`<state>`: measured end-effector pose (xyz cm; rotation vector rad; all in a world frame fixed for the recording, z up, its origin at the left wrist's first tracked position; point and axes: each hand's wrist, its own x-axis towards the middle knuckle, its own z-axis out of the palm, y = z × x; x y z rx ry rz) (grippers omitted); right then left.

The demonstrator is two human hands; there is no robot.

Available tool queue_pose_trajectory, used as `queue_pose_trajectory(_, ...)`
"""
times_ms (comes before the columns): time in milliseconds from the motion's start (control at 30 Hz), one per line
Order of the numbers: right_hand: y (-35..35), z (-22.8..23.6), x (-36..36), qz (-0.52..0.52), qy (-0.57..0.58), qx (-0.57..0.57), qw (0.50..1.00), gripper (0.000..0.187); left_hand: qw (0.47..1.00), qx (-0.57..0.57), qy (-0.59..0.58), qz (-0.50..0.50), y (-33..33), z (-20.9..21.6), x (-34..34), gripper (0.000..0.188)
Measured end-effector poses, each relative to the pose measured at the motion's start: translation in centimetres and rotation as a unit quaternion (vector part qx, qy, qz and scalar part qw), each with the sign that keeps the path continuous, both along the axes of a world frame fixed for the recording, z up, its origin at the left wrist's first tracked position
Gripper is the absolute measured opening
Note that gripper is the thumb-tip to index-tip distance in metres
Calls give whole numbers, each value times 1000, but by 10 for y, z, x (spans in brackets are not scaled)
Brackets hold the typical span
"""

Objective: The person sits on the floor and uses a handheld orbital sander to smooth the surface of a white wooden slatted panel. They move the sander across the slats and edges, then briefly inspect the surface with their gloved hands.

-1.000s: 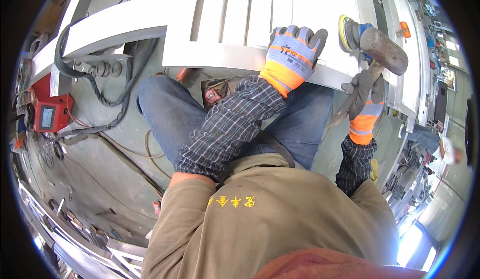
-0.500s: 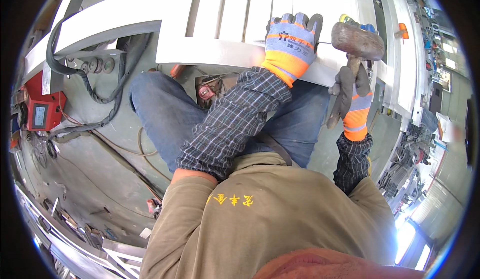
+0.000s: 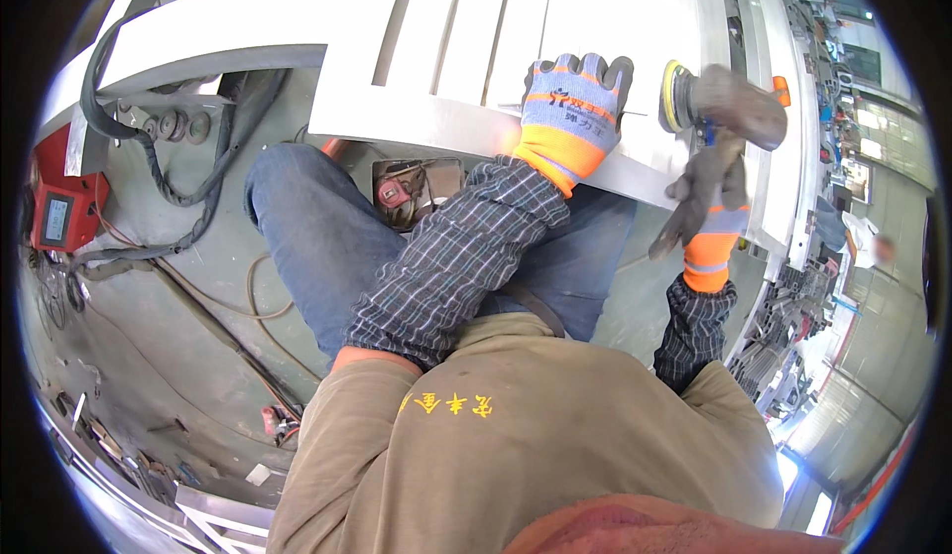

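Note:
My right hand [image 3: 716, 189], in a grey and orange glove, is wrapped round the handle of a mallet [image 3: 744, 108]. Its worn brown head is blurred and raised above the right side of the white metal frame [image 3: 416, 108]. My left hand [image 3: 573, 108], gloved alike, rests on the frame's near edge with its fingers curled down. A thin dark line shows on either side of that fist; what the fingers hold is hidden. Just left of the mallet head sits a round yellow-rimmed pad [image 3: 677, 96], like a sander's, partly covered by the mallet.
A small tray [image 3: 454, 169] with a red tape measure [image 3: 393, 193] lies beyond my knees. Black hose [image 3: 213, 172] hangs over the frame at left, near a red box with a display [image 3: 67, 207]. Cables cross the floor. An orange object [image 3: 780, 88] is at the far right.
The mallet has swung a little right and down with my right hand, uncovering more of the yellow-rimmed pad. My left hand stays on the frame; the whole view has shifted slightly.

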<state>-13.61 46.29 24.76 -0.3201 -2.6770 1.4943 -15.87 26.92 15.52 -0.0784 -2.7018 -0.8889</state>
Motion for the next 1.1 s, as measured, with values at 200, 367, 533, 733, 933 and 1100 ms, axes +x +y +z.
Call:
queue_pose_trajectory(200,-10,13,-2,-6,-21,62,998,27,999,42,23,8,-8,8,3,33)
queue_pose_trajectory(367,-22,20,5,59,80,44,994,19,999,19,26,-24,-6,5,5,40)
queue_pose_trajectory(533,-14,12,5,50,59,5,997,19,999,-6,10,-43,1,9,4,43)
queue_pose_trajectory(733,-2,9,2,34,36,2,999,21,999,35,31,-20,-2,6,-4,52)
queue_pose_trajectory(933,-22,9,3,69,-5,143,987,38,997,54,47,10,-7,5,-3,60)
queue_pose_trajectory(1100,-24,23,-9,-14,5,65,998,37,999,44,18,13,-3,0,-4,60)
